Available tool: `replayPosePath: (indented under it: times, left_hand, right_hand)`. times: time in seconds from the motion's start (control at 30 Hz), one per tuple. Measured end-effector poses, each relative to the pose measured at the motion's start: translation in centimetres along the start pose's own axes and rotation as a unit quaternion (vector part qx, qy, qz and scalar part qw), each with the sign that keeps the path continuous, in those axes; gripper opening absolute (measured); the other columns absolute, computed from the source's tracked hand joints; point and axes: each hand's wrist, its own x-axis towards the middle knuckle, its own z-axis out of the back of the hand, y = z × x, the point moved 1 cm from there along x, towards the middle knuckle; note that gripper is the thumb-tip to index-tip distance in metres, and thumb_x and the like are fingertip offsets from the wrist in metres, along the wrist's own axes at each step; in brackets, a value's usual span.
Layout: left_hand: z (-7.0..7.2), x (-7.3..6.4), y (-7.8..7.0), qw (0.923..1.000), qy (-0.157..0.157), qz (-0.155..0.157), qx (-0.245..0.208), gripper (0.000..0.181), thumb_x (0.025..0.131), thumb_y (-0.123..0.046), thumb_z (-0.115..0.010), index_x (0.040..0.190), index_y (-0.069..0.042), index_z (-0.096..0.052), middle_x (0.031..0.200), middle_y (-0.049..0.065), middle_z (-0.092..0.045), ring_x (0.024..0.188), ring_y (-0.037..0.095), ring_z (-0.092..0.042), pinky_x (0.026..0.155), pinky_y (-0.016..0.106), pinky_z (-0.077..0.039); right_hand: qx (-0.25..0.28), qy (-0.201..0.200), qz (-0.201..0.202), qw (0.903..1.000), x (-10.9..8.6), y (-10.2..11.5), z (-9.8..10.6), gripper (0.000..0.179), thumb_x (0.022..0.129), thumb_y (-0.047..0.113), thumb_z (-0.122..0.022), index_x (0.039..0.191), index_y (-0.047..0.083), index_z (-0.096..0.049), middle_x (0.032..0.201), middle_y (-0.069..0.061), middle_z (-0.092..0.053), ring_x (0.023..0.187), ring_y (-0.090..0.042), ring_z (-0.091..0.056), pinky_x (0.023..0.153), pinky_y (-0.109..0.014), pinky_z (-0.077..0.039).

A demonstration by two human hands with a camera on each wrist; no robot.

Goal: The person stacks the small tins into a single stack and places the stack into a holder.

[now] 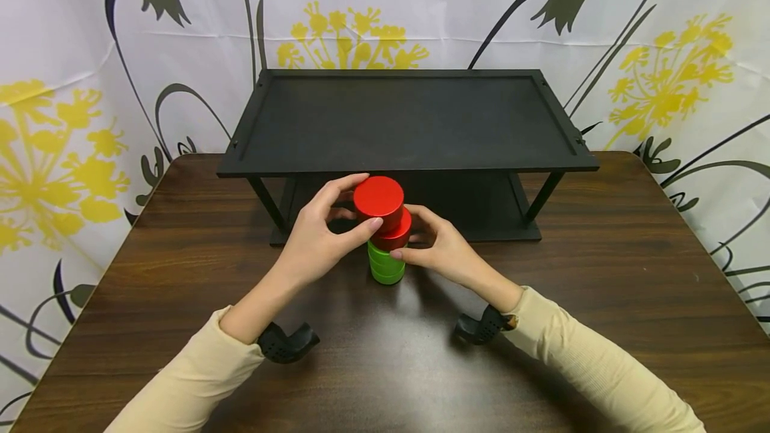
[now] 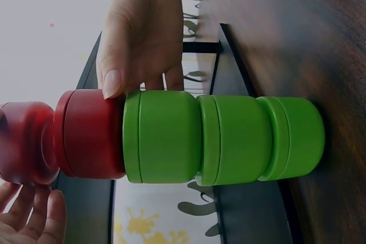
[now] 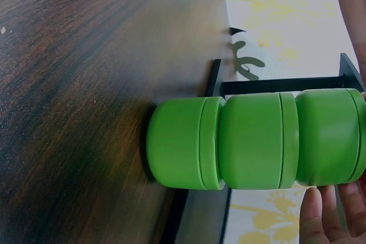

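Note:
Three green lidded jars (image 1: 387,271) stand in an upright column on the wooden table. On top of them sits a lower red jar (image 2: 91,134). My right hand (image 1: 444,250) pinches this jar, with the thumb on its near side and the fingers behind. Above it, an upper red jar (image 1: 379,198) is gripped by my left hand (image 1: 319,236) between thumb and fingers. The upper jar is set a little left of the column, its base right at the lower red jar's top. In the right wrist view the green jars (image 3: 251,141) fill the middle.
A black two-tier shelf (image 1: 403,119) stands just behind the column, its upper board's front edge close to my left fingers. The wooden table (image 1: 180,272) spreads to both sides. A flower-patterned cloth (image 1: 60,39) hangs behind.

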Motion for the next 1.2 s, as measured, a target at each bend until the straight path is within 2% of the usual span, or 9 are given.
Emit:
replayPosePath:
  times: [0.23, 0.37, 0.5, 1.2]
  left_hand:
    - [-0.47, 0.03, 0.14, 1.0, 0.006, -0.003, -0.006, 0.06, 0.081, -0.009, -0.074, 0.136, -0.008, -0.049, 0.129, 0.007, -0.056, 0.112, 0.018, -0.055, 0.088, 0.031, -0.053]
    - [-0.72, -0.01, 0.25, 1.0, 0.006, -0.008, 0.0, 0.06, 0.081, -0.01, -0.075, 0.135, -0.008, -0.05, 0.128, 0.007, -0.057, 0.112, 0.018, -0.056, 0.088, 0.026, -0.052]
    - [-0.88, -0.04, 0.35, 0.9999, 0.006, -0.009, 0.004, 0.06, 0.081, -0.011, -0.075, 0.135, -0.009, -0.05, 0.127, 0.006, -0.058, 0.111, 0.018, -0.056, 0.089, 0.026, -0.052]
    - [-0.94, 0.08, 0.49, 0.9998, 0.02, 0.004, 0.001, 0.062, 0.083, -0.012, -0.073, 0.138, -0.01, -0.047, 0.128, 0.006, -0.058, 0.114, 0.018, -0.055, 0.092, 0.034, -0.052]
  right_hand:
    - [-0.001, 0.004, -0.009, 1.0, -0.08, 0.05, 0.01, 0.062, 0.082, 0.008, -0.073, 0.137, 0.011, -0.046, 0.133, -0.011, -0.055, 0.11, -0.027, -0.06, 0.095, -0.04, -0.053]
    - [0.003, 0.006, -0.014, 0.9999, -0.08, 0.07, 0.03, 0.061, 0.082, 0.009, -0.073, 0.136, 0.011, -0.047, 0.135, -0.011, -0.053, 0.109, -0.03, -0.061, 0.092, -0.04, -0.055]
    - [0.009, 0.008, -0.015, 0.9998, -0.1, 0.02, 0.03, 0.06, 0.082, 0.008, -0.073, 0.136, 0.011, -0.047, 0.135, -0.011, -0.053, 0.109, -0.03, -0.061, 0.091, -0.039, -0.055]
    - [0.009, 0.007, -0.003, 0.9999, -0.04, -0.16, 0.06, 0.062, 0.082, 0.007, -0.073, 0.137, 0.009, -0.045, 0.135, -0.011, -0.053, 0.112, -0.029, -0.059, 0.096, -0.041, -0.053]
